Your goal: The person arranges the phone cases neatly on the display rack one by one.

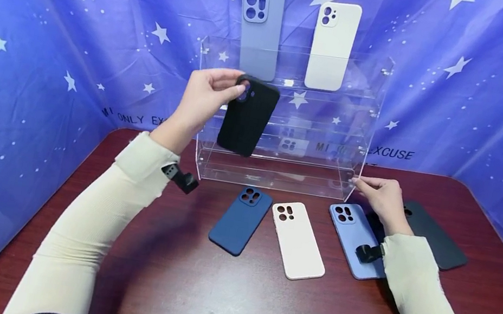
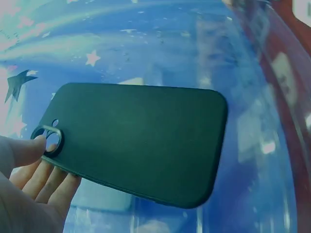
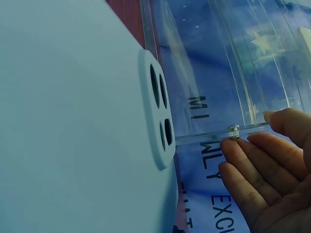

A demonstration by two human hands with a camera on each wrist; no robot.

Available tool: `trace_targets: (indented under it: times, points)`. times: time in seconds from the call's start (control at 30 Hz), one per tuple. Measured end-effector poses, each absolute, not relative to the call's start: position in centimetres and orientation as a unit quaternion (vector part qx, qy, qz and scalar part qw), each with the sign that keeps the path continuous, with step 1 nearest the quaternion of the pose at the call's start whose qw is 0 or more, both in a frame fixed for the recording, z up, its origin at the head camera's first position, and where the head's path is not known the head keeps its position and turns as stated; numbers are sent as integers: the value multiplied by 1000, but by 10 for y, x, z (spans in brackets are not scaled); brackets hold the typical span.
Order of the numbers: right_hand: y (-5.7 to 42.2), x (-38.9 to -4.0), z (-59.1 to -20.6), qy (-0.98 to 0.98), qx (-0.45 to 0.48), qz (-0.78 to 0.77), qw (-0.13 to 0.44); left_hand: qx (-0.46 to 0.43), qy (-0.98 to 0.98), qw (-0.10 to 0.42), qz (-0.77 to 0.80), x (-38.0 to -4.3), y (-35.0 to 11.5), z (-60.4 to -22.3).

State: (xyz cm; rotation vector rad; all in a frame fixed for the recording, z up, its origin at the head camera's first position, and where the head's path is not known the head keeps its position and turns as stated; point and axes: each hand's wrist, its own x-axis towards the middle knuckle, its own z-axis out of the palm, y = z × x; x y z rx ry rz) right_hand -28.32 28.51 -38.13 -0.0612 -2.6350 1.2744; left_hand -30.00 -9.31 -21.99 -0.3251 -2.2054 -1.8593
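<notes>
My left hand [image 1: 202, 99] pinches a black phone case [image 1: 248, 123] by its camera-cutout end, thumb on the back. The case hangs tilted in front of the clear acrylic display rack [image 1: 271, 188]; the left wrist view also shows the black case [image 2: 141, 141] with its cutout under my thumb. At the rack's lower right side, my right hand [image 1: 384, 199] pinches the edge of the side panel [image 3: 257, 127] between thumb and fingers, near a metal screw [image 3: 233, 131]. A light blue case [image 1: 260, 37] and a white case [image 1: 333, 49] stand on the top tier.
On the table before the rack lie a dark blue case [image 1: 241, 224], a cream case [image 1: 299, 244] and another light blue case [image 1: 354, 239]. A dark grey case [image 1: 438, 241] is partly behind my right wrist. A blue star-patterned curtain [image 1: 39, 63] surrounds the table.
</notes>
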Motion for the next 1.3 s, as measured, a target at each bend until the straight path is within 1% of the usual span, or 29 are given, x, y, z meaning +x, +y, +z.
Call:
trace_targets:
  times: [0.2, 0.4, 0.63, 0.73, 0.83, 0.93, 1.1, 1.3]
  points:
    - [286, -283, -381, -893, -21, 439, 99, -80, -668, 119, -731, -316, -65, -198]
    - [286, -283, -382, -882, -17, 461, 95, -63, -602, 120, -787, -333, -33, -180]
    - [286, -284, -382, -882, -21, 460, 99, -34, -556, 146, -817, -352, -5, -168]
    - [286, -285, -383, -886, -24, 450, 104, -22, -521, 172, -836, -359, 6, -163]
    - [286, -286, -383, -892, -24, 439, 107, -11, -494, 208, -844, -365, 15, -162]
    - [285, -286, -383, -893, -27, 437, 105, 1, -480, 227, -847, -370, 23, -165]
    - [284, -286, -383, -895, -27, 433, 106, 14, -482, 226, -846, -377, 35, -173]
    - [286, -285, -382, -898, -18, 425, 111, 21, -504, 209, -837, -378, 43, -184]
